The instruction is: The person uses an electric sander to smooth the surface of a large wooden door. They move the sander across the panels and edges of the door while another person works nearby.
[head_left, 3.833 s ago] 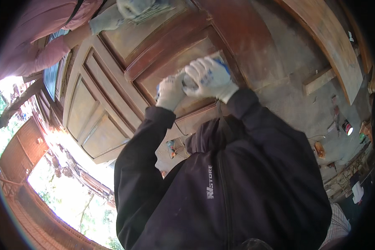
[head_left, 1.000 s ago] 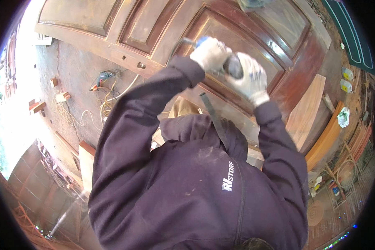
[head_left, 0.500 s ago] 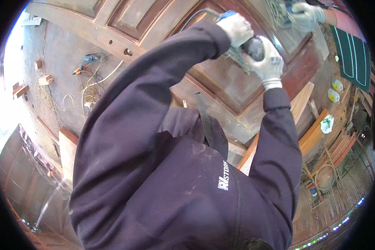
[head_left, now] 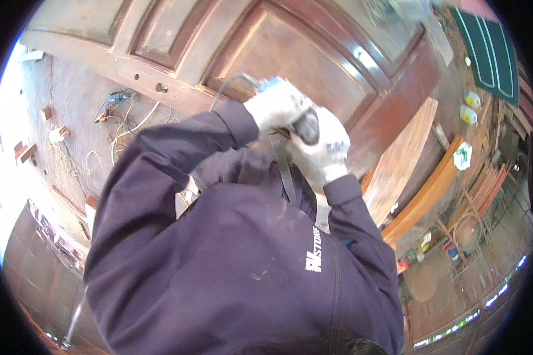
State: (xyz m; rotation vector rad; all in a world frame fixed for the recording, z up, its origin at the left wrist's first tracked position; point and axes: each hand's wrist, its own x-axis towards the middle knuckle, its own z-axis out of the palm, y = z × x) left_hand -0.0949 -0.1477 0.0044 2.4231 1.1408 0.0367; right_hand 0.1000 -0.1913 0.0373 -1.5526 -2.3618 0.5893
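Observation:
Both my hands, in white gloves, hold a corded power sander point(head_left: 306, 125) low over a brown panelled wooden door point(head_left: 302, 59). My left hand point(head_left: 280, 104) is closed round its blue rear part, where a grey cord loops away. My right hand point(head_left: 326, 141) wraps the dark rounded knob at the front. The gloves hide most of the tool's body, and its underside cannot be seen. It is near the door edge closest to my body.
At the upper right a co-worker's gloved hand point(head_left: 411, 9) is blurred over the door. Wooden boards point(head_left: 405, 151) lie to the right, near a green panel point(head_left: 488, 56). On the left floor are a blue drill point(head_left: 114, 103), tangled cords point(head_left: 121, 139) and wood blocks point(head_left: 25, 152).
Both hands have drawn the sander toward my body and to the left, off the door's middle panel. The co-worker's hand now shows closer to the top edge.

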